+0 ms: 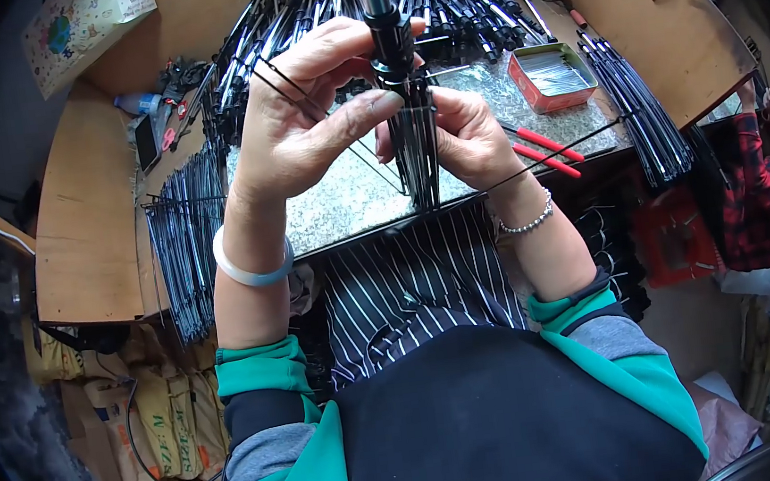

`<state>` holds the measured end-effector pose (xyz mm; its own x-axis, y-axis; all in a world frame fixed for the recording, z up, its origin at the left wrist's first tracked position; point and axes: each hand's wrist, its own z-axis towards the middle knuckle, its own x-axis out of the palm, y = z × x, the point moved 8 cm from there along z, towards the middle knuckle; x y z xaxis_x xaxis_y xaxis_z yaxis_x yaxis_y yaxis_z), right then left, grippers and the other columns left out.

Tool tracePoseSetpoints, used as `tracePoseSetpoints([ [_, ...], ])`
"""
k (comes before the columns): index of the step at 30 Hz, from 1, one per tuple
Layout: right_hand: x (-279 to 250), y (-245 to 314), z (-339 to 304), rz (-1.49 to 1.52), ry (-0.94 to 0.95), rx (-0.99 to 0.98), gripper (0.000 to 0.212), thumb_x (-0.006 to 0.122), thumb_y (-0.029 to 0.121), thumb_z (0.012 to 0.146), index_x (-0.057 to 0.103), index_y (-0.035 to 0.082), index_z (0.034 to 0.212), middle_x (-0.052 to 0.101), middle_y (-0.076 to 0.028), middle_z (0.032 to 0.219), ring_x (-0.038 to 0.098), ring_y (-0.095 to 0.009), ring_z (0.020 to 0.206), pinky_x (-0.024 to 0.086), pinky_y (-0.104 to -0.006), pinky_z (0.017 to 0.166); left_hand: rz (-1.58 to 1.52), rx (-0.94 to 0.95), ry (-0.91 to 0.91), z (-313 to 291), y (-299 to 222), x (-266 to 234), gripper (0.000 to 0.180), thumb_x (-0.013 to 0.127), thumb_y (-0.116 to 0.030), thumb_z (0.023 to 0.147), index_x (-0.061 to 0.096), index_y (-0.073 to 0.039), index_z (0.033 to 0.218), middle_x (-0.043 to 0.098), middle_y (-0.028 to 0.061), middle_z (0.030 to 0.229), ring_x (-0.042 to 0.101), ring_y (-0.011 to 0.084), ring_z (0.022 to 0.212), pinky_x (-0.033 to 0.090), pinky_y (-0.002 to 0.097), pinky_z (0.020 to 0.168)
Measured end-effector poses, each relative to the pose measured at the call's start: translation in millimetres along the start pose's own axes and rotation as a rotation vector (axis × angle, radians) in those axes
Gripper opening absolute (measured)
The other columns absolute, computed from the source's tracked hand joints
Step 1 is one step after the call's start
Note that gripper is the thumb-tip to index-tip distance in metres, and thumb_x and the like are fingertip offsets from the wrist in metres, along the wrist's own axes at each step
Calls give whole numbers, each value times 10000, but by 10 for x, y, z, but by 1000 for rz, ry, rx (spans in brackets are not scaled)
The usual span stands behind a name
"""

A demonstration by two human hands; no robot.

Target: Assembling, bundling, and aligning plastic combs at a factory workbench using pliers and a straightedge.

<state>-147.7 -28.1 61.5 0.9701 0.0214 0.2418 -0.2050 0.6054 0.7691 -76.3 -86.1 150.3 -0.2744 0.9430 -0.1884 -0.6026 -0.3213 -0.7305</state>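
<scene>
A black umbrella frame stands upright in front of me, its shiny shaft toward the top and its folded thin ribs hanging below. My left hand is closed at the frame's collar, thumb and fingers around it, with a pair of thin black rods crossing its palm. From the other side, my right hand pinches at the ribs; its fingertips are partly hidden behind the frame. Just right of that hand, red-handled pliers lie on the speckled tabletop.
Many umbrella frames are heaped at the back. Bundled black ribs lie at left and right. A red tin holds thin metal pieces. Pink-handled scissors lie at left. Someone in a plaid sleeve is at far right.
</scene>
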Motion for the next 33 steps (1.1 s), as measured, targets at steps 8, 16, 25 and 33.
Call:
tracePoseSetpoints([
  [8,66,75,-155,-101,-154,-213,323,527,222,899,399,-13,1081,598,-177,947,619,-222,880,497,-342,803,-17,-13,29,35,23,8,364,689,8,729,539,58,1057,571,118,1019,575,167,948,498,285,796],
  [16,66,126,-127,-132,-157,-160,272,562,174,882,459,-20,1042,596,-137,973,603,-181,892,480,-310,806,-31,-18,-25,20,49,15,395,715,-11,706,540,46,1056,568,97,1004,566,139,906,468,269,813],
  [25,96,217,-165,-267,-118,-185,221,536,110,890,455,-36,1036,587,-111,944,600,-146,898,488,-261,791,11,32,-76,-12,11,114,363,705,-4,719,542,63,1036,563,107,1003,573,156,934,464,280,838],
  [33,55,181,-229,-221,-344,-237,213,588,55,851,468,-12,1014,599,-100,923,602,-133,873,491,-256,777,103,21,-172,-68,8,164,338,619,-30,793,493,70,1091,530,106,1008,537,164,967,420,283,875],
])
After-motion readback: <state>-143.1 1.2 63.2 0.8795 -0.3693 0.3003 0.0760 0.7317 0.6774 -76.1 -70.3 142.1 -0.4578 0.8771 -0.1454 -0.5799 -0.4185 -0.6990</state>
